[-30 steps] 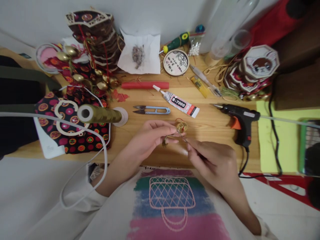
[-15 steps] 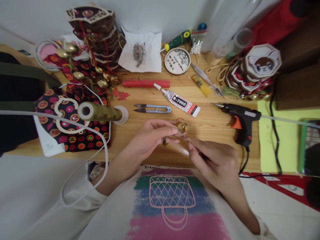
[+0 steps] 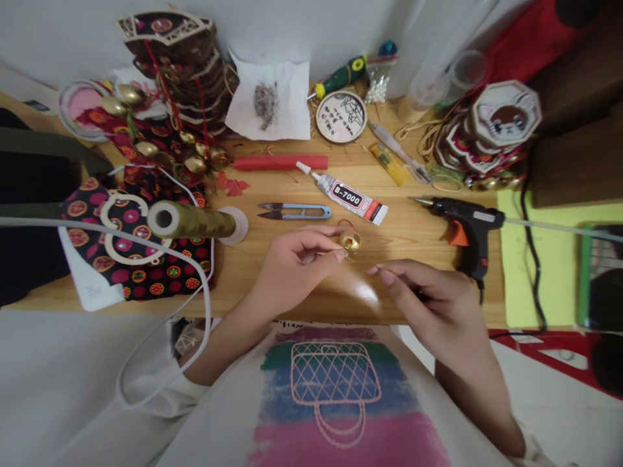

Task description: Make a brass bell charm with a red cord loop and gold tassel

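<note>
Gold bell in the pinch of the left hand

In the head view, the thumb and fingers of the left hand are clamped on the bell, at its near edge. The bell is at the very fingertips, above the wooden table, and a thin red thread shows just beyond it. The right hand is near, to the right of this grip, and does not touch the bell. Its thumb and forefinger are together; whether something thin is between them, I cannot tell.

Beyond the left grip lies the glue tube, marked B-7000, and a little to the left of this tube, the blue snips. Farther beyond is a red strip. To the left of the left hand, the spool of olive ribbon lies over the patterned cloth. Beyond the right hand, somewhat to its right, rests the black glue gun with its orange trigger.
</note>
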Action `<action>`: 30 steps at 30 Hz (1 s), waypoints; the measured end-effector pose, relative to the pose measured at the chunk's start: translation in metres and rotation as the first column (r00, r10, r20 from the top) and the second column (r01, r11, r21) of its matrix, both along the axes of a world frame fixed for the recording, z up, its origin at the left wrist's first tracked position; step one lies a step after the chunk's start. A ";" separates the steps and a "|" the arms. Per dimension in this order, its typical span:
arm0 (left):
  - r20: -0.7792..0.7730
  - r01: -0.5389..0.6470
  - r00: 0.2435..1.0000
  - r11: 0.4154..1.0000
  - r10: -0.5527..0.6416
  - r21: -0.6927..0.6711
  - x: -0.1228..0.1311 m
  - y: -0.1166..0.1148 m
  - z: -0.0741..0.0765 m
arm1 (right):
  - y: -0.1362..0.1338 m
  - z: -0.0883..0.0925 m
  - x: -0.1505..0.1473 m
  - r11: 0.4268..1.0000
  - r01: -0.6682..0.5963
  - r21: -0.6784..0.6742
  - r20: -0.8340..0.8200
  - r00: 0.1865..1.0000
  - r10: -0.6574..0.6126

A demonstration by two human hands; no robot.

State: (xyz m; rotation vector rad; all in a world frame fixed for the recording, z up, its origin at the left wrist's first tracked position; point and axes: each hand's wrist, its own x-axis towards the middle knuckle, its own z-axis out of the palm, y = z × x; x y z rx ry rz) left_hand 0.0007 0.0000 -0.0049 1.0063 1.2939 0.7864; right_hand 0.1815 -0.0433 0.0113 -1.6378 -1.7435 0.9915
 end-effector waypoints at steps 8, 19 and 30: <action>0.003 -0.048 0.999 0.999 0.048 -0.010 0.002 -0.002 0.001 | -0.001 -0.001 -0.009 1.000 0.021 0.010 0.005 1.000 -0.021; -0.004 -0.049 0.999 0.999 0.049 0.012 0.003 -0.002 0.001 | -0.001 -0.004 -0.012 0.999 0.010 0.045 0.016 1.000 -0.011; -0.006 -0.018 1.000 0.999 0.018 0.046 0.003 0.000 0.000 | 0.000 -0.003 -0.013 0.999 -0.009 0.050 0.038 0.999 0.008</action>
